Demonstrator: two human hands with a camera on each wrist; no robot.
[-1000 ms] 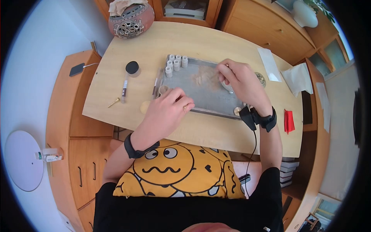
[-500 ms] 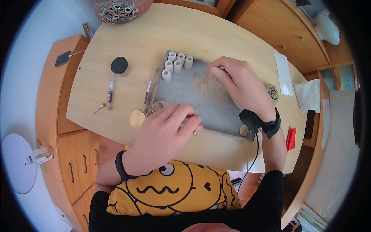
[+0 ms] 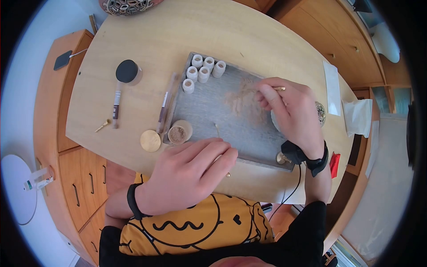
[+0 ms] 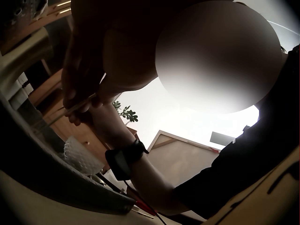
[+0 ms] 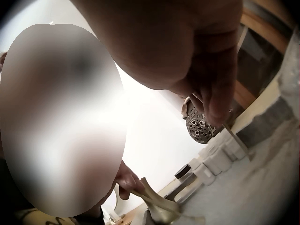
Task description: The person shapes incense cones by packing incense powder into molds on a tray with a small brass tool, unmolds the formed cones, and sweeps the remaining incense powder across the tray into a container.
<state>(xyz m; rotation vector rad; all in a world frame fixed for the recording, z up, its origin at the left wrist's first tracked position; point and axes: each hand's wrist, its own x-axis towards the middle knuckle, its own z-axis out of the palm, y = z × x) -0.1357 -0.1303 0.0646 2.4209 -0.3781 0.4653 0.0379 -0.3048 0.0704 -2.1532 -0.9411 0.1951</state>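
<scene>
My left hand [image 3: 189,171] pinches a thin brass-coloured stick [image 3: 217,130] near the front edge of a grey tray [image 3: 195,109]; one end points over the tray, the other shows below the fingers. My right hand [image 3: 291,107] holds another slender brass-coloured tool [image 3: 280,88], its far end aimed down at a patch of spread brown powder [image 3: 244,100]. Beside the left hand, at the tray's near left corner, a clear cup [image 3: 189,127] contains more brown powder. In the right wrist view the right-hand tool [image 5: 236,137] slants toward the tray surface.
Several small white bottles [image 3: 203,74] stand at the tray's far left corner. Left of the tray are a labelled tube [image 3: 164,107], another tube [image 3: 116,107], a black-lidded jar [image 3: 127,71], a gold disc [image 3: 150,140] and a small brass piece [image 3: 103,125]. An openwork round object [image 3: 320,113] sits right.
The head view has tilted down and shifted. My right hand moved toward the powder, then back right, its tool now showing. The left-hand stick now points out over the tray.
</scene>
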